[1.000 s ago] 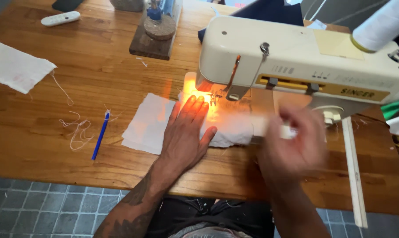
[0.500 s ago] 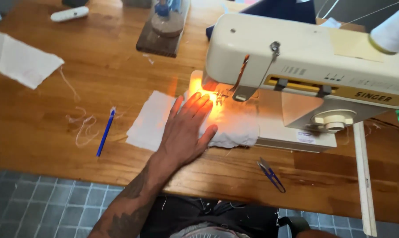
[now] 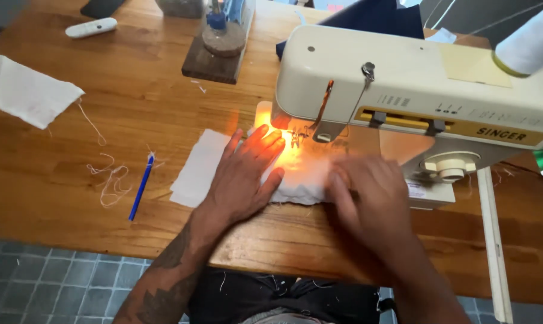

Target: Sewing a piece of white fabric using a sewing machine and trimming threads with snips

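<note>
**Both hands flat on the cloth**

Both hands press down on the white cloth (image 3: 295,180) with open palms; no fingers curl around anything. The left hand (image 3: 244,174) lies spread out, and its fingertips (image 3: 271,139) point at the needle (image 3: 295,139), just beside it, in the warm orange light. The right hand (image 3: 367,195) is blurry, but it looks flat too, lying on the cloth's right side, in front of the sewing machine (image 3: 415,90).

The cloth sits on the wooden table (image 3: 73,192), under and between the two hands. Its far edge goes under the machine's head by the needle. Its left end sticks out past the left hand and lies bare.

A blue pen (image 3: 141,187) lies on the table, left of the cloth and apart from it. Loose white thread (image 3: 109,180) curls next to the pen. Another white cloth piece (image 3: 25,90) lies far off at the table's left edge.
</note>
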